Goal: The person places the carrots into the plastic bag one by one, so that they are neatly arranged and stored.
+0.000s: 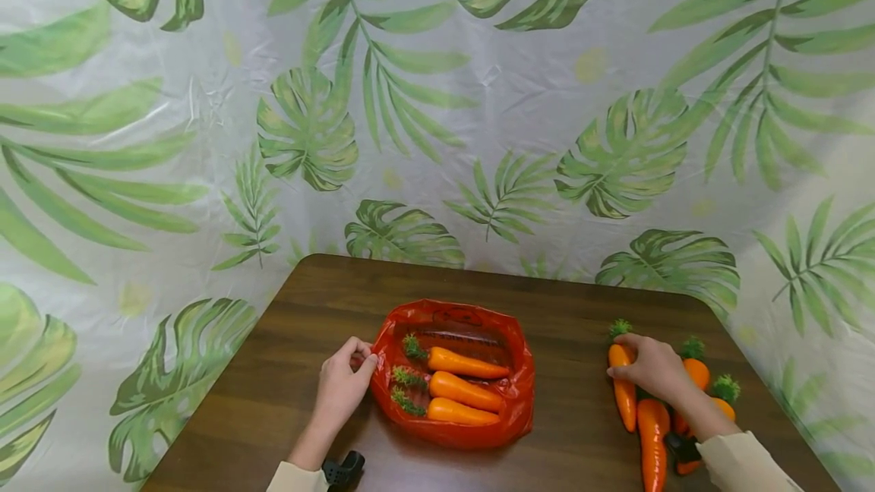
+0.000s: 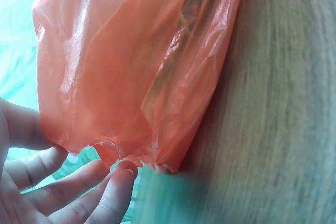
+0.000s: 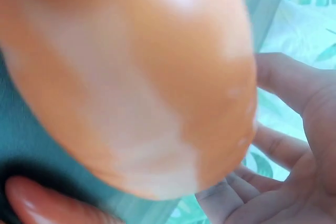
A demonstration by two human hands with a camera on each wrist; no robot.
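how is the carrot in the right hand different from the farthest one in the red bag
The held carrot is outside the red bag; the farthest bagged carrot lies inside it. The right hand grips the held carrot; no hand touches the bagged one. The held carrot's leafy top points toward the far edge of the table, the bagged carrot's leftward. Both are orange with green tops.

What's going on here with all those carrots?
Someone's left hand pinches the edge of a red plastic bag, which sits open on a table. Three carrots lie side by side inside it. Over on the right, the right hand grips another carrot near its green top. It's hard to tell if that one is lifted. More carrots are close by that hand.
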